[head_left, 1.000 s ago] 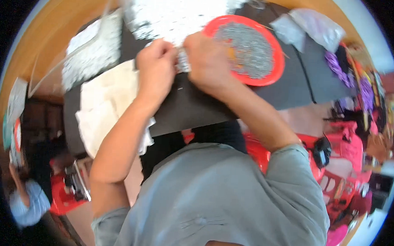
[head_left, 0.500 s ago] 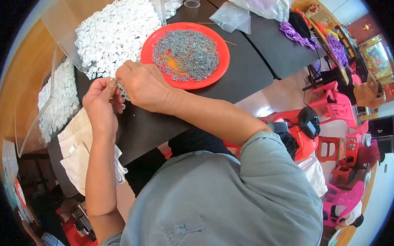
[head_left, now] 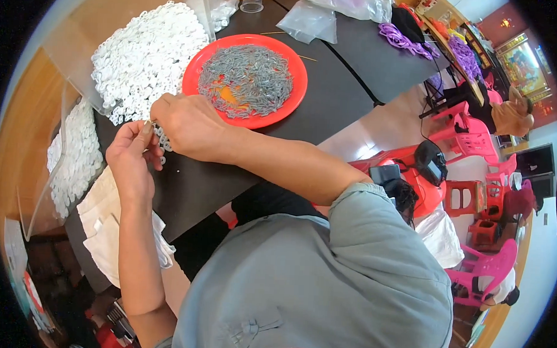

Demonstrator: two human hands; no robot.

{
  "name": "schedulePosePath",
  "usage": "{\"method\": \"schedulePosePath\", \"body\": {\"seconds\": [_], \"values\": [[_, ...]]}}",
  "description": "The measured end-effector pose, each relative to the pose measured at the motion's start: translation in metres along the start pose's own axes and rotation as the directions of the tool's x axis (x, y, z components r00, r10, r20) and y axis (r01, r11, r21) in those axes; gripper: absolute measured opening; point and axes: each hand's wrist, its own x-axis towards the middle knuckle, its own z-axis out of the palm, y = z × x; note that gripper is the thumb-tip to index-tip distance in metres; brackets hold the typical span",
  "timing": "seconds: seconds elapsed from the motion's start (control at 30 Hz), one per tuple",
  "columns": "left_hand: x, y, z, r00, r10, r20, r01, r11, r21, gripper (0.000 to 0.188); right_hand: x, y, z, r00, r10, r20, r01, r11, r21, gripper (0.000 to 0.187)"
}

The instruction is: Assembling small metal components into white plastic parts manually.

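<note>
Remotely I see folded cream cloth (head_left: 104, 246) at the black table's (head_left: 336, 96) near left corner, the left hand (head_left: 130, 159), thumb and forefinger pinched together, white plastic rings (head_left: 149, 54) heaped toward the far edge, the right hand (head_left: 191, 125), whose grip I cannot tell, and a round red plastic plate (head_left: 299, 83) of slim grey pins (head_left: 252, 75).

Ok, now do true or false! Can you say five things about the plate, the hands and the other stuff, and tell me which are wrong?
1. The red plate is right of the big white pile. True.
2. The plate holds only pink things. False: it holds grey bits.
3. The left hand and right hand are close together. True.
4. The pale cloth lies on the plate. False: it lies beside the left forearm.
5. The purple cord is farther right than the plate. True.
</note>
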Motion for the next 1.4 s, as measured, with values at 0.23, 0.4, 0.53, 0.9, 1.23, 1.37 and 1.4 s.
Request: {"method": "schedulePosePath", "body": {"seconds": [0.23,0.4,0.53,0.9,1.23,1.37,1.4], "values": [[0.001,0.0,0.0,0.999,0.026,0.023,-0.028,0.996,0.081,0.01,-0.001,0.0,-0.004,0.997,0.068,0.048,-0.068,0.998,0.004,0.013],[0.0,-0.002,0.0,1.0,0.026,0.011,-0.027,0.997,0.073,0.011,0.0,-0.003,-0.006,0.991,0.107,0.078,-0.106,0.994,-0.018,0.014],[0.0,-0.002,-0.001,0.999,0.037,0.001,-0.037,0.997,0.064,0.01,0.001,0.001,-0.002,0.991,0.097,0.09,-0.099,0.995,0.017,0.014],[0.001,-0.001,0.003,1.0,-0.014,0.013,0.013,0.996,0.091,0.011,-0.002,0.012,-0.007,0.997,0.051,0.05,-0.056,0.994,0.095,0.01],[-0.001,-0.004,-0.004,0.999,0.048,0.011,-0.05,0.984,0.172,0.012,-0.002,0.005,0.001,0.995,0.064,0.074,-0.066,0.998,0.021,0.006],[0.001,-0.006,-0.003,0.995,0.1,0.006,-0.098,0.958,0.268,0.012,-0.003,0.005,0.004,0.999,-0.033,0.014,0.033,0.999,-0.042,0.005],[0.001,-0.006,-0.003,0.995,0.096,0.006,-0.094,0.959,0.268,0.012,-0.003,0.005,0.004,0.999,-0.045,0.014,0.046,0.997,-0.068,0.005]]}}
